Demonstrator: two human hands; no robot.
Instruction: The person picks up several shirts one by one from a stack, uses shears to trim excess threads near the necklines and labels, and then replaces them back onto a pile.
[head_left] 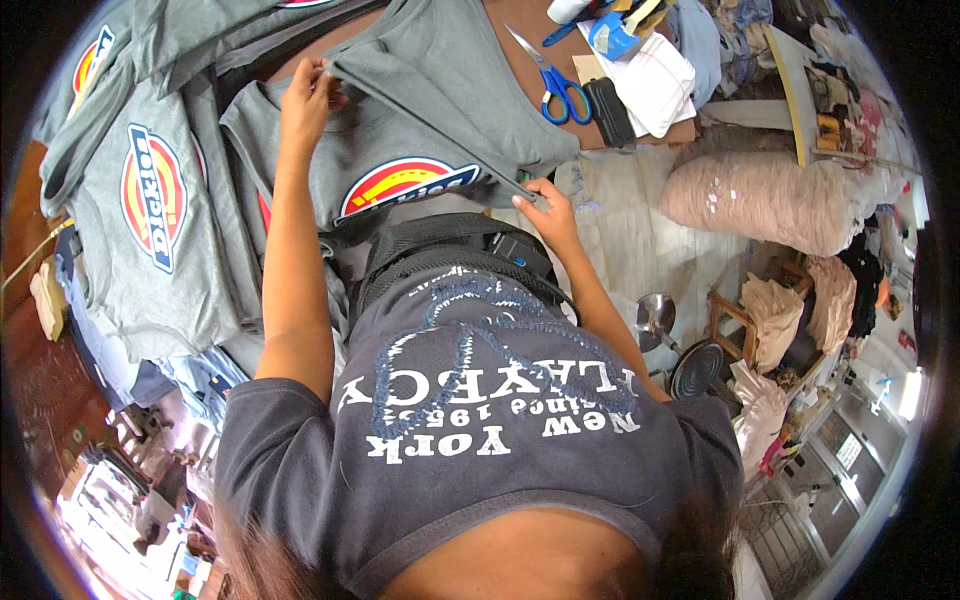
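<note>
Seen from the head, left to right. At far left, a grey shirt [205,305] with a red, yellow and blue printed emblem lies apart from both hands. The left hand [313,92], raised on an extended arm, pinches the upper end of a cloth edge between bent fingers and thumb. The grey garment [410,135] to which this edge appears to belong lies between the hands, in front of the wearer's waist, its emblem just beneath the edge. The governing relation is this taut edge: its long axis slopes from the left hand, farther from the body, down to the right hand [546,207], nearer the body, where thumb and fingers grip the other end. Beyond the right hand, which is the nearer of the two, blue-handled scissors [548,76] lie on the brown tabletop [680,133], handles toward the wearer, blades pointing away. A black case [610,112] sits just right of them.
</note>
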